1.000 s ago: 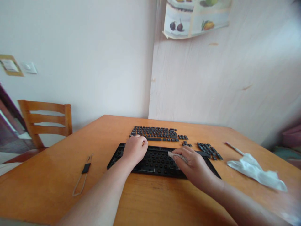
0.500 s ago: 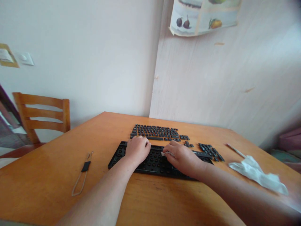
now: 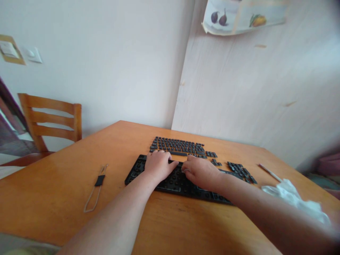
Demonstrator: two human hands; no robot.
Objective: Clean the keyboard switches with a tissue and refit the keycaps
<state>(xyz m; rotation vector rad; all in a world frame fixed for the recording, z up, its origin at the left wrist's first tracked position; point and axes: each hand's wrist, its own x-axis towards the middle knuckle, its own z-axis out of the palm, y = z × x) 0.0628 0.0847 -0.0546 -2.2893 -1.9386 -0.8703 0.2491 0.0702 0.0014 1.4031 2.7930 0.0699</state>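
A black keyboard base (image 3: 170, 184) with its keycaps off lies across the table below both hands. My left hand (image 3: 158, 164) is on its upper left part, fingers bent over the far edge and thumb stretched to the right along it. Close by, my right hand (image 3: 202, 171) is closed over the middle of the base. A bit of crumpled whitish wipe (image 3: 185, 170) shows between its fingers; most of it is hidden. Removed keycaps (image 3: 180, 145) lie in keyboard order behind the base, and a smaller group of keycaps (image 3: 241, 171) lies to its right.
On the left of the wooden table (image 3: 53, 191) lies a wire keycap puller (image 3: 99, 181) with a black grip. To the right are a thin stick-like tool (image 3: 269, 172) and a crumpled white cloth (image 3: 294, 198). A wooden chair (image 3: 53, 118) stands beyond the left edge.
My left thumb has spread away from the fingers. My right hand has moved slightly left and up the base, and less of the white wipe shows. The view has shifted a little.
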